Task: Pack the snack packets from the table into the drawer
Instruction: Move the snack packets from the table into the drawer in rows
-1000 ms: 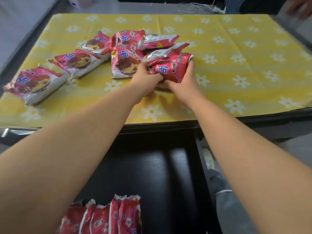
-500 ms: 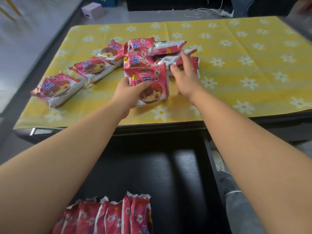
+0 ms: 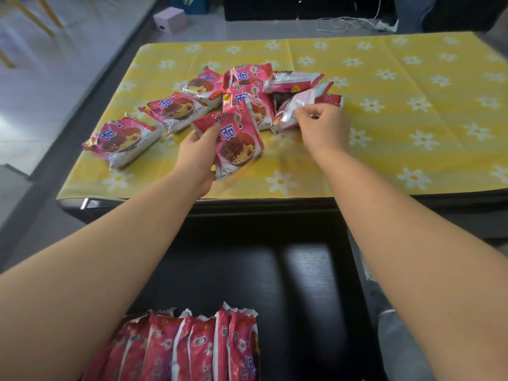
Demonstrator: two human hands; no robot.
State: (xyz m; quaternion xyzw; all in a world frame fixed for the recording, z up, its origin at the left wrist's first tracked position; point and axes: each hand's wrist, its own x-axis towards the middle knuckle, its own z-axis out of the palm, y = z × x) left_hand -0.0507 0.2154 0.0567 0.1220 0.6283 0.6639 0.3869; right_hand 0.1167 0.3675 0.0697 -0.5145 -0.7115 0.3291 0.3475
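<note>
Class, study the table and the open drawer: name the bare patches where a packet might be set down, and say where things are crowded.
Free: the yellow tablecloth right of the right hand, its near strip by the table edge, and the dark drawer floor right of the upright row of packets. Crowded: the packet pile at centre-left, where the left hand holds one packet.

A home room: floral tablecloth [image 3: 384,119] on table, tiled floor [image 3: 55,64].
</note>
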